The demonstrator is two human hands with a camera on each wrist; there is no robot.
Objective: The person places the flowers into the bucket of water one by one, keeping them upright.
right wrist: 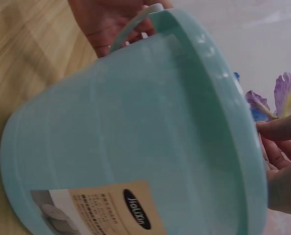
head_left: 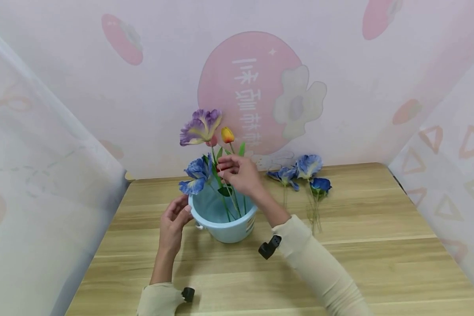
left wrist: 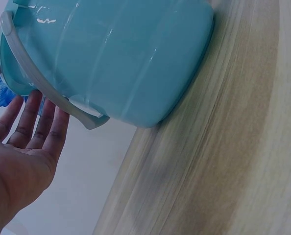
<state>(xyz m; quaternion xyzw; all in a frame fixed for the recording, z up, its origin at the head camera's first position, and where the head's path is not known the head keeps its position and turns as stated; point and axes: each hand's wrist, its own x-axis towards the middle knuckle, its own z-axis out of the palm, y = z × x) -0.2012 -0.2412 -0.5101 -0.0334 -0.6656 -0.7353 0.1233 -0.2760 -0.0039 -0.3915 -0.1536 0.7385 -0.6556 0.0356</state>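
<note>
A light blue bucket (head_left: 221, 235) stands upright on the table and holds several artificial flowers. My left hand (head_left: 173, 224) holds its left rim, thumb at the near side and fingers against the outside below the lip, beside the pale handle (left wrist: 47, 90). Over the bucket's mouth, my right hand (head_left: 241, 173) pinches the stem of a purple and yellow flower (head_left: 201, 128) between thumb and fingers. A blue flower (head_left: 196, 175) leans over the left rim. An orange-yellow tulip (head_left: 227, 135) rises behind the right hand, and a pinkish bloom (head_left: 212, 141) is partly hidden by the purple flower.
Right of the bucket, blue flowers (head_left: 309, 166) lie with their stems toward me on the wooden table (head_left: 359, 263). A printed backdrop (head_left: 162, 87) hangs behind the table, with more cloth at both sides. The bucket carries a brown label (right wrist: 113, 208).
</note>
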